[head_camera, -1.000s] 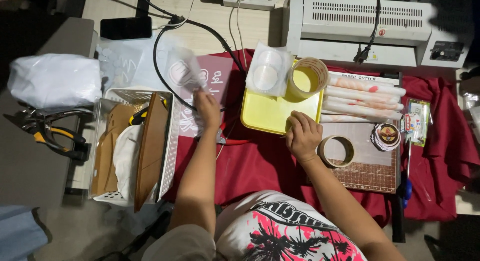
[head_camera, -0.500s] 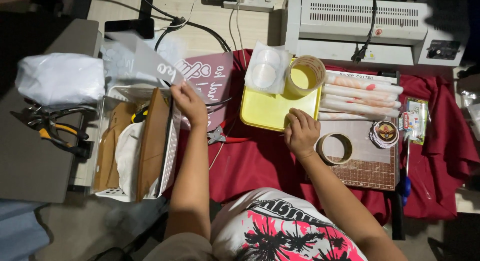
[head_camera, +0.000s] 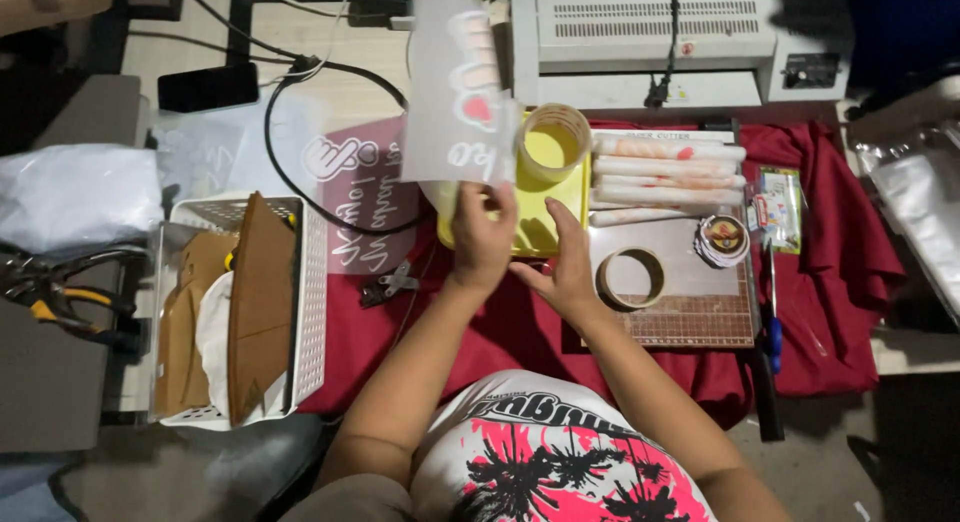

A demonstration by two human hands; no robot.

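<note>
Surface: red cloth (head_camera: 480,342), yellow tray (head_camera: 545,217).
Sheet: clear printed sheet (head_camera: 460,92), upright.
Left hand (head_camera: 482,237): pinches the sheet's bottom edge.
Right hand (head_camera: 562,272): open, empty, beside.

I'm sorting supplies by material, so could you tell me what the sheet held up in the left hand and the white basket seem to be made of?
The sheet in the left hand looks like thin glossy plastic film: translucent, printed shapes showing through it. The white basket seems to be rigid moulded plastic, matte, with slotted walls.
</note>
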